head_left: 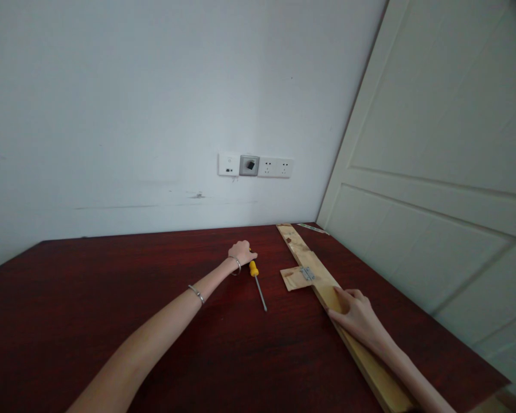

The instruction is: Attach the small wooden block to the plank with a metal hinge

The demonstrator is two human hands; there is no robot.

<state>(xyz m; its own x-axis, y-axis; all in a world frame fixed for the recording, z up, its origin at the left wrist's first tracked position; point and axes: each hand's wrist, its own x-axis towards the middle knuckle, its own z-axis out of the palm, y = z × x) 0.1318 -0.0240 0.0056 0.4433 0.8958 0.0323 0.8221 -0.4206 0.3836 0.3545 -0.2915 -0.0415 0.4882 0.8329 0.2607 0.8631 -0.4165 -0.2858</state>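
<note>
My left hand (241, 253) is closed around the handle end of a screwdriver (253, 268) with a yellow grip; its metal shaft points back toward me over the dark red table. My right hand (356, 314) grips a long wooden board (327, 281) across its width, thumb on the left edge and fingers on top. A short wooden piece (293, 279) sits against the board's left side. A grey metal hinge (307, 273) spans the joint between the two pieces. Part of the screwdriver's handle is hidden by my left hand.
The dark red table (112, 298) meets a white wall with sockets (276, 167) and a grey switch plate (249, 166). A thin pale strip (313, 228) lies at the far right corner. A white panelled door (434, 172) stands along the right side.
</note>
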